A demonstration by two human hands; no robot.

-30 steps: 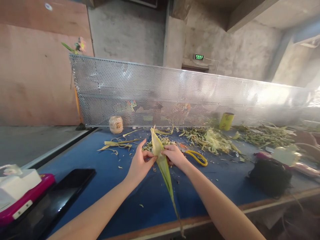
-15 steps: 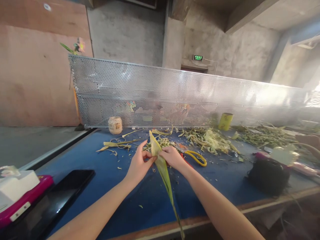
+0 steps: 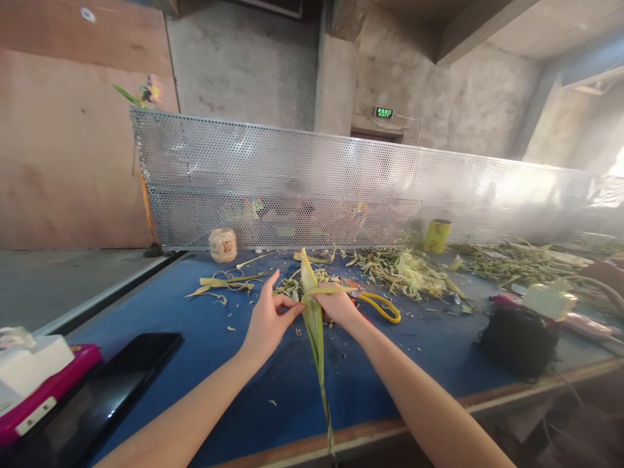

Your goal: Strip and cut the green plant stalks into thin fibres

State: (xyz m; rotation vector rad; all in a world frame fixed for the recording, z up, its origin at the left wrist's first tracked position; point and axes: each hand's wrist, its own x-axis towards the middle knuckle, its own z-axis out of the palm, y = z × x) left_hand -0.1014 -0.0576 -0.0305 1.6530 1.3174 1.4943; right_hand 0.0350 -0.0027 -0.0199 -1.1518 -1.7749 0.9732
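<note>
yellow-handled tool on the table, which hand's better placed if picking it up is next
Probably the right hand: the yellow-handled tool lies close by on its outer side. The left hand pinches the leaf and would have to reach across. The right hand is at the leaf too.

husk leaf | yellow-green | pointed tip upward | tail narrow, twisted | pale strip crosswise | over blue table

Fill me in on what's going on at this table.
A person's left hand pinches a long green leaf between its fingers, above the blue table. The right hand is against the leaf's other side, its grip partly hidden. A pale narrow strip crosses the leaf and right hand. A leafy pile lies beyond, to the right.
</note>
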